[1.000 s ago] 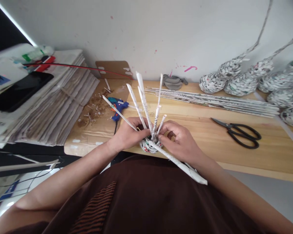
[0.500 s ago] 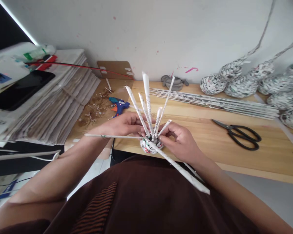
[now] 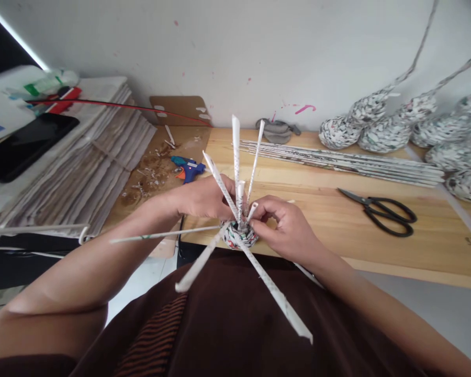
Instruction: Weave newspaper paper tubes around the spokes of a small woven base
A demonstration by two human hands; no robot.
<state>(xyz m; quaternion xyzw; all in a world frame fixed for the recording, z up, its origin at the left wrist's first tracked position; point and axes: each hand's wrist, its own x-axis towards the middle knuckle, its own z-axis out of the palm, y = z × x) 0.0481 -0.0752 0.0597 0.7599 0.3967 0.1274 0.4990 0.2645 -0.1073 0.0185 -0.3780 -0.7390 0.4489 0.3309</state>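
Observation:
A small round weave of rolled newspaper (image 3: 235, 240) sits at the front edge of the table, against the dark brown clothing. Several paper tubes fan out of it: some stand up, like the tall white tube (image 3: 236, 152), and others slope outward, like the long tube (image 3: 277, 293) at lower right and the tube (image 3: 198, 264) at lower left. My left hand (image 3: 208, 199) is closed at the weave's far left side, its fingertips partly hidden behind the upright tubes. On the right, my right hand (image 3: 284, 222) pinches a paper tube close to the weave.
Black-handled scissors (image 3: 384, 209) lie at the right, below a row of long paper tubes (image 3: 345, 165). Finished woven gourd shapes (image 3: 339, 131) stand at the back right. A blue glue gun (image 3: 192, 170) lies left of centre, near a tall newspaper stack (image 3: 110, 152) topped by a phone (image 3: 31, 144).
One tube that stood upright now slopes down to the lower left. The remaining tubes have shifted with the weave, and my left hand has moved slightly around its far side.

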